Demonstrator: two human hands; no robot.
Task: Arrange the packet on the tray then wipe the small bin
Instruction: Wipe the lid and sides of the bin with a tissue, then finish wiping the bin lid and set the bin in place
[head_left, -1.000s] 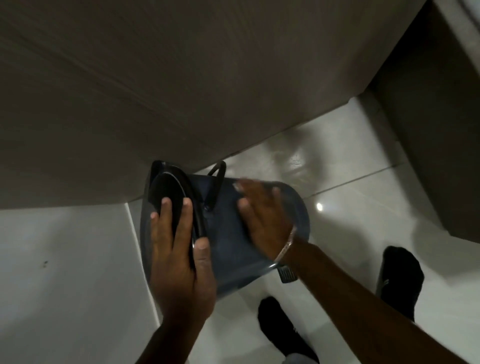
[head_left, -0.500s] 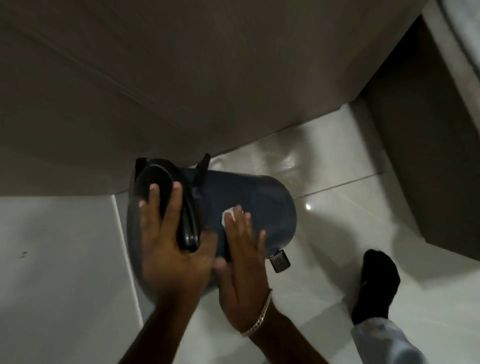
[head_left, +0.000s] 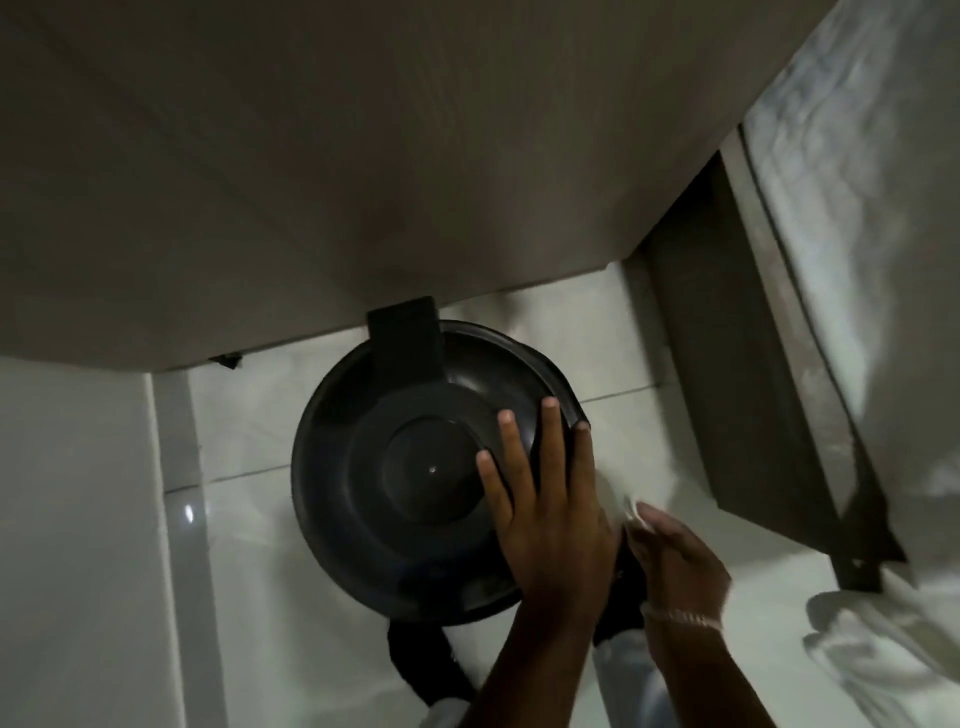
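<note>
A broad brown-grey panel (wall or cabinet face, hard to tell which) fills the frame from 9 through 12 to 1 o'clock. Below it lies a glossy white tiled floor with thin grout lines and a small glint of light at 8 o'clock. At 3 o'clock stands a dark cabinet side; beyond it, pale crumpled fabric.

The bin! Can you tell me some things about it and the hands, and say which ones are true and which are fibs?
1. The bin's lid is shut. True.
2. The left hand lies flat on the lid. True.
3. The bin is bright red. False: it is dark.
4. The right hand is empty. False: it holds a small white wipe beside the bin.
5. The bin stands on a table. False: it stands on the tiled floor.
</note>
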